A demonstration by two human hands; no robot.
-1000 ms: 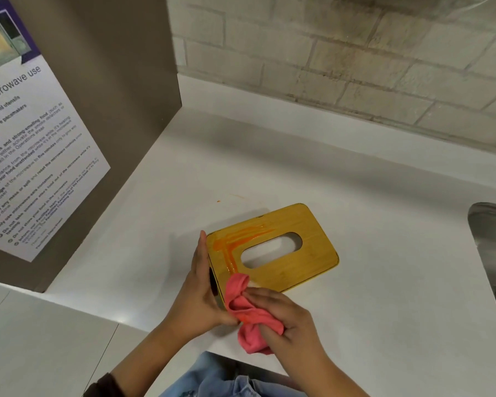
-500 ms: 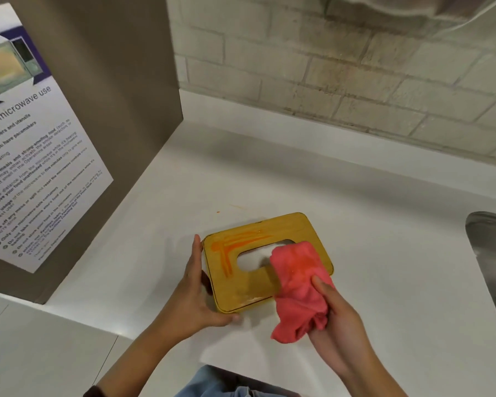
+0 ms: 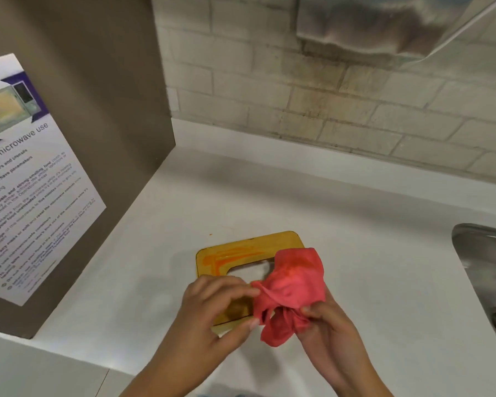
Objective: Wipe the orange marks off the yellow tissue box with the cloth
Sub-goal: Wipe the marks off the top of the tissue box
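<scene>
Head view gives us the yellow tissue box (image 3: 269, 242) lying flat on the white counter (image 3: 370, 267), towards its front edge, with both hands over the box's near half. We judge the job to be early or at most partly done. The orange marks (image 3: 226, 260) are plain on the far-left corner of the lid: a band along the far edge and a shorter bar down the left side of the oval opening, both smeared but bright.

The cloth (image 3: 292, 290) (pinkish-red, with a faint orange tinge on its upper fold) is bunched up and covers the right end of the box; whether it touches the lid there we cannot tell. The right hand (image 3: 327, 322) grips the gathered lower part of the cloth, fingers curled round it. The left hand (image 3: 212, 308) pinches the cloth's left edge between thumb and fingertips, so we take it that the cloth is being rearranged rather than rubbed.

What is left, as we read it, is the whole marked corner, and neither hand appears to steady the box. A small orange speck (image 3: 211, 234) sits on the counter just beyond the box.

Around this we see a brown panel (image 3: 112, 81) on the left carrying a microwave-use poster (image 3: 26, 181), and a pale brick wall (image 3: 298, 110) behind. A blurred shiny metal fixture (image 3: 370, 24) hangs high on that wall, and the rim of a steel sink (image 3: 476, 253) shows at the right edge.
</scene>
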